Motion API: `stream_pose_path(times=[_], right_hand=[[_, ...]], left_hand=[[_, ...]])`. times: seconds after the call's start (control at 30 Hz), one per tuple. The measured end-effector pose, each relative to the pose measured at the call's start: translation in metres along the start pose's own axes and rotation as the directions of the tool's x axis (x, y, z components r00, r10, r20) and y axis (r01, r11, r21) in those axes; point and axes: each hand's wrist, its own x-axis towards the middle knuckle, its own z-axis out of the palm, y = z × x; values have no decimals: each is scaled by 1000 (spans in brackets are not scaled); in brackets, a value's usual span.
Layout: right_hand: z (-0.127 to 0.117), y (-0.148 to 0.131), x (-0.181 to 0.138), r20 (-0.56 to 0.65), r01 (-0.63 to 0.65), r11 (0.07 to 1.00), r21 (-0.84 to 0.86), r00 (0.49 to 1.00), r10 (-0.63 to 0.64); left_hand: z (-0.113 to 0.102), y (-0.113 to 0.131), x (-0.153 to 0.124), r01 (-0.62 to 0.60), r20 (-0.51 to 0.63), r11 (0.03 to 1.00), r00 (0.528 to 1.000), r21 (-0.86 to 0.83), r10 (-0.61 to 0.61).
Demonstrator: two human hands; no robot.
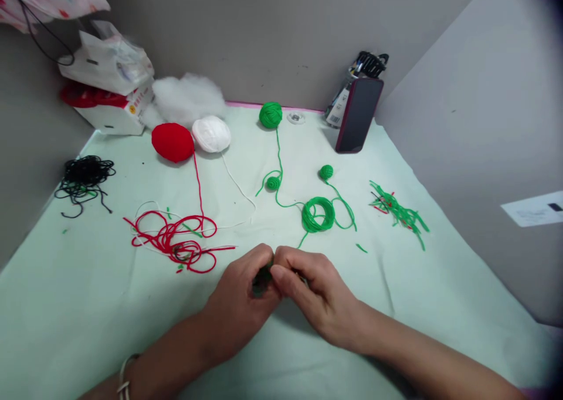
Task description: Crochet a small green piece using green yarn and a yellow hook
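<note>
My left hand (248,297) and my right hand (319,291) meet at the front middle of the table, fingertips touching. Both are closed. A bit of green yarn work (263,275) shows in the hollow of my left hand; most of it is hidden by the fingers. My right thumb and fingers pinch against it, and what they hold cannot be made out. From a coil of green yarn (317,214) just beyond, a green strand runs down toward my hands. Two small green crocheted balls, one left (273,183) and one right (326,172), lie farther back.
Loose red yarn (167,236) tangles at left, fed from a red ball (173,142) beside a white ball (212,134). Black yarn (88,174) lies far left, green scraps (400,209) right. Behind stand a green ball (270,115), white stuffing (189,98) and a phone (359,115).
</note>
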Motion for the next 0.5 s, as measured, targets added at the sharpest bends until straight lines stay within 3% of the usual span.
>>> stream_pose_path(times=[0.13, 0.23, 0.33, 0.5], right_hand=[[2, -1, -4, 10, 20, 996, -82, 1000, -19], [-2, 1, -3, -5, -59, 997, -54, 998, 58], [-9, 6, 1, -64, -155, 977, 144, 984, 166], [-19, 13, 8, -138, -168, 856, 488, 954, 265]], left_hand=[[0, -1, 0, -97, 29, 995, 995, 20, 96], [-1, -1, 2, -60, 6, 996, 998, -72, 61], [-5, -1, 4, 0, -34, 988, 999, -156, -5], [-11, 2, 8, 87, -57, 913, 991, -398, -120]])
